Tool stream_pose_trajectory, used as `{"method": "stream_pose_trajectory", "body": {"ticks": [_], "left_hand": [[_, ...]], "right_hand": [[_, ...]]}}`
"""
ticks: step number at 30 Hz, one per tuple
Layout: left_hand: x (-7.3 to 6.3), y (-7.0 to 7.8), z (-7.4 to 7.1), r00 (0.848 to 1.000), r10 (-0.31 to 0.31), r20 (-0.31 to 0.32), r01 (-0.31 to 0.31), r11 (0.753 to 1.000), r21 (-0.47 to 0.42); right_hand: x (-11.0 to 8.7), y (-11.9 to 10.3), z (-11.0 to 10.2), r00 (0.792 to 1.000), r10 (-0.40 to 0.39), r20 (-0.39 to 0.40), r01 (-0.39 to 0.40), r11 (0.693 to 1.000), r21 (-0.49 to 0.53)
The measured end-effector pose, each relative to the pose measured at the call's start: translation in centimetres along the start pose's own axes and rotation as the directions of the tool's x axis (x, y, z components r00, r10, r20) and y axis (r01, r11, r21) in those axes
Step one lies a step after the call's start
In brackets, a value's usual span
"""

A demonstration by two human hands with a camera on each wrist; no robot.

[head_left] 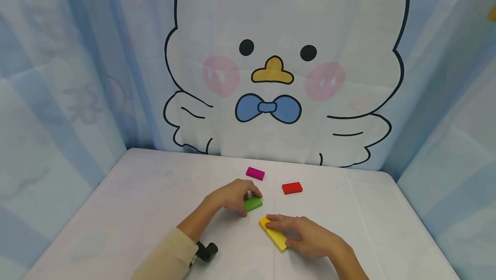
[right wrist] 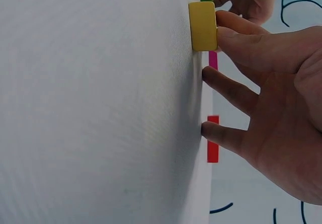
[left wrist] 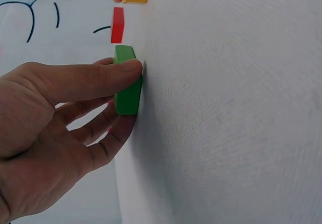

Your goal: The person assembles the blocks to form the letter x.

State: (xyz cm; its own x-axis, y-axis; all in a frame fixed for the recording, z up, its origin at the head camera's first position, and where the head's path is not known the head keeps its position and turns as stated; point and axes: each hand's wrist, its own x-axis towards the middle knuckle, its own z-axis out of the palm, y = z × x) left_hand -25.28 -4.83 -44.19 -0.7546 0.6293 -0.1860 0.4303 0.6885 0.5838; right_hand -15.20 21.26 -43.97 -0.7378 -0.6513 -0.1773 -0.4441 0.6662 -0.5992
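My left hand (head_left: 234, 196) holds a green block (head_left: 253, 203) close over the white tabletop. In the left wrist view the thumb lies across the near face of the green block (left wrist: 128, 90), with the fingers behind it. To the right, my right hand (head_left: 310, 234) has its thumb and index finger on a long yellow block (head_left: 276, 238), which shows a seam near its far end. The right wrist view shows the end of the yellow block (right wrist: 204, 26) by the thumb tip, while two other fingers are spread down toward the table.
Farther back lie a magenta block (head_left: 255, 173) and a red block (head_left: 292, 188). A black device (head_left: 207, 252) sits at the left wrist by the beige sleeve (head_left: 168, 256). Behind the table (head_left: 128, 194) hangs a curtain (head_left: 271, 138) with a cartoon bird.
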Motion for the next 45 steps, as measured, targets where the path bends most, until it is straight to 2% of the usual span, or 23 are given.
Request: {"method": "stream_pose_trajectory", "body": {"ticks": [16, 27, 45], "left_hand": [[-0.9, -0.2, -0.4, 1.000, 0.003, -0.015, -0.003, 1.000, -0.009], [-2.0, 0.1, -0.1, 0.999, -0.033, -0.005, 0.033, 0.999, -0.030], [-4.4, 1.1, 0.3, 1.000, 0.016, 0.019, -0.015, 0.999, -0.051]], "right_hand": [[0.3, 0.0, 0.0, 1.000, 0.012, 0.004, -0.012, 1.000, -0.015], [0.3, 0.2, 0.1, 1.000, 0.021, 0.000, -0.021, 1.000, 0.005], [0.2, 0.1, 0.0, 1.000, 0.009, 0.000, -0.009, 1.000, -0.006]]}}
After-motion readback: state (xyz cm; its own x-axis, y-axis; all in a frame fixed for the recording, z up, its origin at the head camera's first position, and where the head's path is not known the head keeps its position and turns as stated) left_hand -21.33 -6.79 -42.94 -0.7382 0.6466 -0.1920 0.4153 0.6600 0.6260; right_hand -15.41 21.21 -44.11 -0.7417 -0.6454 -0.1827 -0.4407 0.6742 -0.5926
